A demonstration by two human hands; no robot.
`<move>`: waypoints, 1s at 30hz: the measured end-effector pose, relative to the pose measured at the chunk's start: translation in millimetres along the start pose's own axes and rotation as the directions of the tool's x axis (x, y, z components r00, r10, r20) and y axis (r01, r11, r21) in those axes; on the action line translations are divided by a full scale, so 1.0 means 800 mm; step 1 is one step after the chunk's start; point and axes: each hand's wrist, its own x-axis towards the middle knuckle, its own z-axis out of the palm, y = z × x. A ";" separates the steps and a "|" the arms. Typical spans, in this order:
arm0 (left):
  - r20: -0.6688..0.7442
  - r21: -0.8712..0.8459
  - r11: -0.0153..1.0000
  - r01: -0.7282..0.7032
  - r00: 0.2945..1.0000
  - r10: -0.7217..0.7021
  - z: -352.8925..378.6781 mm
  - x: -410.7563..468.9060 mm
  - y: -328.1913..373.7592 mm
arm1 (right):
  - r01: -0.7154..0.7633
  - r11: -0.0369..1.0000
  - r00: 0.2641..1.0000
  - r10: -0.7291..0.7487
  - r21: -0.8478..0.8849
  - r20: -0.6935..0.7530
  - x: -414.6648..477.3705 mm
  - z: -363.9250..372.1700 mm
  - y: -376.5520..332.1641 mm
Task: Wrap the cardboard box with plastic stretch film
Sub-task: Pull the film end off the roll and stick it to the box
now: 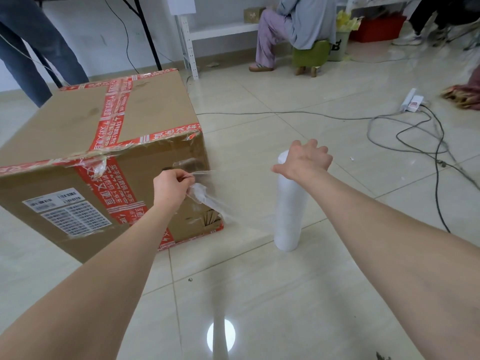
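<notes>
We see a tiled floor [259, 294] with a large cardboard box [78, 131], sealed with red printed tape, standing on it at left. Just right of the box, a white stretch film roll [288, 214] stands upright. Our right hand [305, 161] rests on top of the roll, fingers spread open. Our left hand [171, 187] has its fingers closed, pinching the bunched loose film end [205, 197] beside the box's near corner.

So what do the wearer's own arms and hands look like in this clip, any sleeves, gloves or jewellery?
Both forearms are bare as far up as the frame shows; no sleeve edge is visible. The left hand and right hand wear no gloves. No watch, bracelet or ring shows on either wrist or on the visible fingers, and no cables or markings are attached.
</notes>
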 end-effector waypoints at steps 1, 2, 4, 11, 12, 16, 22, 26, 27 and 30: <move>-0.016 -0.003 1.000 0.015 1.000 -0.015 0.000 0.000 0.000 | 0.015 1.000 1.000 -0.015 0.017 0.008 0.002 0.000 0.002; -0.035 -0.005 1.000 0.029 0.999 -0.029 0.000 0.000 0.000 | 0.042 0.998 0.999 -0.043 0.036 0.019 0.003 0.000 0.003; -0.076 -0.011 0.998 0.059 0.995 -0.060 0.000 0.001 0.001 | 0.109 0.991 0.992 -0.113 0.081 0.049 0.006 0.000 0.008; -0.112 -0.022 0.995 0.097 0.989 -0.099 0.000 0.002 0.002 | 0.004 0.993 0.993 -0.018 0.121 0.118 0.003 -0.001 0.012; -0.113 -0.026 0.995 0.097 0.989 -0.099 0.000 0.002 0.002 | -0.020 0.992 0.993 0.005 0.126 0.119 0.002 -0.001 0.012; -0.132 -0.027 0.995 0.094 0.987 -0.096 0.000 0.003 0.001 | 0.022 0.976 0.995 -0.043 0.217 0.094 0.010 0.001 0.014; -0.164 -0.013 0.996 0.088 0.982 -0.089 0.000 0.010 -0.002 | 0.195 0.922 0.963 -0.245 0.333 0.113 0.032 0.001 0.017; -0.155 0.004 0.994 0.106 0.982 -0.104 0.003 0.010 -0.005 | 0.158 0.938 0.969 -0.207 0.310 0.132 0.036 0.002 0.018; -0.151 0.006 0.994 0.109 0.983 -0.107 0.004 0.009 -0.005 | 0.142 0.945 0.976 -0.183 0.295 0.117 0.035 0.001 0.018; -0.142 0.002 0.994 0.112 0.984 -0.110 0.005 0.007 -0.003 | 0.141 0.953 0.981 -0.171 0.267 0.091 0.034 0.002 0.018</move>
